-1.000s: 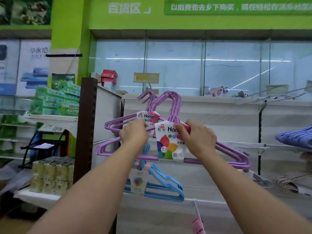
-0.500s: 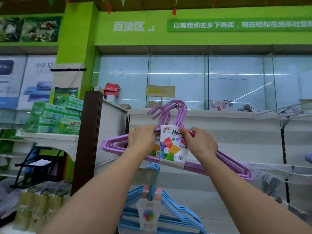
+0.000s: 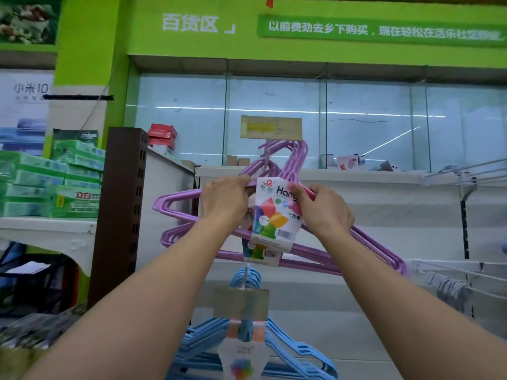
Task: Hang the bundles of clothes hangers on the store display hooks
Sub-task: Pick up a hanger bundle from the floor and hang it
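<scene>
Store shelving ahead, green wall above. Blue hanger bundle (image 3: 247, 346) already hung at 6 o'clock. Left hand (image 3: 223, 204) and right hand (image 3: 325, 212) both grip purple hanger bundles (image 3: 274, 215), dead centre, near the upper hook; not confirmed seated.

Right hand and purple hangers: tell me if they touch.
Touching. The head view shows the right hand gripping the purple hangers at the shoulder beside the label.
</scene>
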{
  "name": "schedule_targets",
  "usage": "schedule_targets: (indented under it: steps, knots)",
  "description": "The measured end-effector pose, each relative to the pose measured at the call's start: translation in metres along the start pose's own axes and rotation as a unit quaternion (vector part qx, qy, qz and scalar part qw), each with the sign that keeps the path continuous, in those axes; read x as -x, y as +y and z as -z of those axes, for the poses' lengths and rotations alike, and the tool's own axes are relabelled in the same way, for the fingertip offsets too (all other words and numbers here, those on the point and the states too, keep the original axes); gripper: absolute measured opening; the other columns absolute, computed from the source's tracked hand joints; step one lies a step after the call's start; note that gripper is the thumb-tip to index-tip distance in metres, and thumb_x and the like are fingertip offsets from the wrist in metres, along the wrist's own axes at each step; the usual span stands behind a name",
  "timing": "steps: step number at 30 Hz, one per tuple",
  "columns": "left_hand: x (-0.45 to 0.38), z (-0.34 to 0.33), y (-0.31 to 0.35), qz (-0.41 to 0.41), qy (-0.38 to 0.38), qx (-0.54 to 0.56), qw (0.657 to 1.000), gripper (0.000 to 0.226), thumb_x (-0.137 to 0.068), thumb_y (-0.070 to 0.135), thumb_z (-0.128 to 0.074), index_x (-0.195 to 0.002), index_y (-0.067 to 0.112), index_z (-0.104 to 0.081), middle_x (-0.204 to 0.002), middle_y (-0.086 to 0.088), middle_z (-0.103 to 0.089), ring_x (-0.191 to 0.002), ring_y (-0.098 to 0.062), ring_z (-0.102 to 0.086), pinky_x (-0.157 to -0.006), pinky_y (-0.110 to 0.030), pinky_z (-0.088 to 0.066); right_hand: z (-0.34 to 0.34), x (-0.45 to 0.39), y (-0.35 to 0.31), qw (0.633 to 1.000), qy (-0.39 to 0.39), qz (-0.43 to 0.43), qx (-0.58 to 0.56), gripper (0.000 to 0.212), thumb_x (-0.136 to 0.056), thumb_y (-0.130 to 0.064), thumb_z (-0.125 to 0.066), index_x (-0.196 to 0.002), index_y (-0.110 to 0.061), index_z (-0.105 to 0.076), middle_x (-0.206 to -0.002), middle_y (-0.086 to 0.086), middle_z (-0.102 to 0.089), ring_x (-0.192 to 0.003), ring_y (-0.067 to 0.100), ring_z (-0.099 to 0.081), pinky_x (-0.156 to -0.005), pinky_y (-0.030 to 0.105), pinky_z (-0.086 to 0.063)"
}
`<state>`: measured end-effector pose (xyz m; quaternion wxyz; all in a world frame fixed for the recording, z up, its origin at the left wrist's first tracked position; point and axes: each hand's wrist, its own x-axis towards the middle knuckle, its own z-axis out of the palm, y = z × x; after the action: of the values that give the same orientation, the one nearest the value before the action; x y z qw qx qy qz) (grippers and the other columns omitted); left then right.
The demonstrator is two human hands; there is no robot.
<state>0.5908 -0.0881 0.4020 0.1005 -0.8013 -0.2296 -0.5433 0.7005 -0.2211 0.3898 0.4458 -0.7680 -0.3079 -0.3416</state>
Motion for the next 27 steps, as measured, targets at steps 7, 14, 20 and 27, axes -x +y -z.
schedule_targets:
  steps: [7,14,20,27]
  knots:
    - [0.012,-0.010,-0.018,0.017,0.020,-0.002,1.000,0.021,-0.096,0.025,-0.041,-0.102,0.025,-0.061,-0.093,0.000,-0.066,-0.084,-0.020,-0.054,-0.075,-0.032,-0.037,-0.013,0.001,-0.005,0.999,-0.042,0.035,0.001,0.053,-0.089,-0.070,-0.035,-0.079,-0.023,-0.058,-0.078,-0.002,-0.065,-0.078,0.024,-0.059,-0.073,0.031,-0.039]
    - [0.024,-0.009,-0.023,-0.030,-0.089,-0.010,0.996,0.024,-0.091,0.034,-0.049,-0.113,0.028,-0.055,-0.100,0.005,-0.055,-0.088,-0.014,-0.052,-0.065,-0.028,-0.044,-0.010,0.004,0.005,0.986,-0.138,0.090,0.041,0.051,-0.083,-0.073,-0.041,-0.092,-0.028,-0.064,-0.084,-0.007,-0.069,-0.078,0.015,-0.062,-0.068,0.029,-0.048]
    - [0.022,-0.026,-0.020,-0.002,-0.111,-0.006,0.994,0.028,-0.087,0.025,-0.060,-0.114,0.024,-0.050,-0.116,0.003,-0.048,-0.106,-0.016,-0.046,-0.077,-0.027,-0.041,0.006,-0.036,0.010,0.981,-0.165,-0.007,-0.102,0.049,-0.098,-0.051,-0.034,-0.083,-0.018,-0.068,-0.109,0.007,-0.068,-0.102,0.027,-0.060,-0.097,0.044,-0.045]
    - [0.025,-0.043,-0.020,0.044,-0.040,0.006,0.998,0.017,-0.088,0.026,-0.062,-0.096,0.023,-0.047,-0.102,0.004,-0.059,-0.087,-0.016,-0.059,-0.064,-0.025,-0.043,-0.021,-0.056,0.009,0.912,-0.405,-0.034,-0.048,0.033,-0.096,-0.022,-0.050,-0.125,-0.009,-0.060,-0.123,0.007,-0.063,-0.109,0.024,-0.058,-0.092,0.041,-0.046]
